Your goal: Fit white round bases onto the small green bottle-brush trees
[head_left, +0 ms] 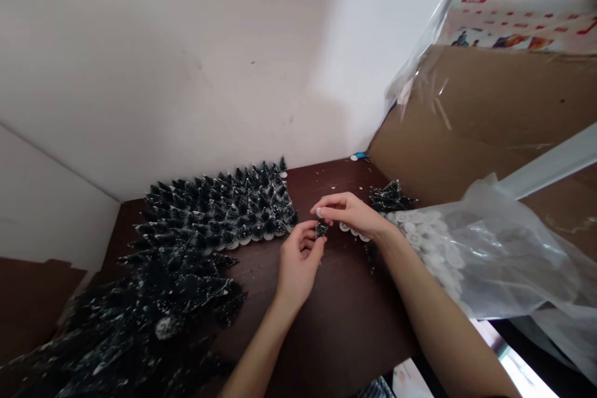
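Observation:
My left hand (298,261) and my right hand (351,214) meet over the dark brown table (336,317). Between their fingertips is one small dark miniature tree (321,229), pinched by both hands. Just left of the hands stand several rows of finished miniature trees on white bases (224,208). Under and beside my right wrist lie several white round bases (420,230), spilling from a clear plastic bag (504,255). A small heap of loose trees (388,196) lies just beyond my right hand.
A larger heap of dark frosted trees (140,317) fills the near left. A cardboard box (489,112) with plastic film stands at the right. White walls (186,62) close the back. A small blue and white object (359,156) lies in the far corner.

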`<state>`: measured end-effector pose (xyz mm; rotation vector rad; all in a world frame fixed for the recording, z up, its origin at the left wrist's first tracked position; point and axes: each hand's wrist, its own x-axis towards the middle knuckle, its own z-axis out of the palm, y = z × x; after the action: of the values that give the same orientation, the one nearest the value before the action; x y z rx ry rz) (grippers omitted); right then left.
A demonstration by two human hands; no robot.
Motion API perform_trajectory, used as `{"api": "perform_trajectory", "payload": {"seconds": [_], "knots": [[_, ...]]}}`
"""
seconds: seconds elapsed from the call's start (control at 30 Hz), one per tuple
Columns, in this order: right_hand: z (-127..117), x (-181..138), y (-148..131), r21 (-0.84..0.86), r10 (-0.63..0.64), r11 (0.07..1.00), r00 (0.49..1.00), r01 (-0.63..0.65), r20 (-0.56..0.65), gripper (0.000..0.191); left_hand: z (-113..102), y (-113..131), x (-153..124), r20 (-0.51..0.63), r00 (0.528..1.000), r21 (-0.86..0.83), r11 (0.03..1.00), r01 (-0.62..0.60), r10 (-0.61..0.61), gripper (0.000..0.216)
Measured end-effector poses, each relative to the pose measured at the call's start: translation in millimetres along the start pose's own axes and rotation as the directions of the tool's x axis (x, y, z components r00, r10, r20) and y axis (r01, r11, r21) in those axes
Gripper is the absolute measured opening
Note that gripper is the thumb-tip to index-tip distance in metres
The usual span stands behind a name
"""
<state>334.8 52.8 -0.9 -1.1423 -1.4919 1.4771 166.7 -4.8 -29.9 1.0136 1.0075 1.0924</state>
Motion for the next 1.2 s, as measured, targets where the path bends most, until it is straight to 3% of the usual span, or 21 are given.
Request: {"api": "perform_trajectory", "payload": {"seconds": [0.2,0.43,1.2], "knots": [[0.1,0.4,1.3,0.154,0.081,0.985,0.996,-0.077,-0.023,0.030,-0.1,5.9,-1.1,-0.050,0.999,-0.052,0.998,-0.018,0.015,0.040],[-2.8,-0.3,0.7,0.217,0.113,0.970,0.994,-0.111,0.005,0.032,-1.1,7.0,-1.2,-0.094,0.994,-0.063,0.996,-0.056,0.050,0.040],[-3.8,-2.0,-2.3,0.224,0.109,0.967,0.993,-0.118,0.054,0.032,-2.9,7.3,-0.4,-0.141,0.986,-0.070,0.992,-0.102,0.092,0.034]]}}
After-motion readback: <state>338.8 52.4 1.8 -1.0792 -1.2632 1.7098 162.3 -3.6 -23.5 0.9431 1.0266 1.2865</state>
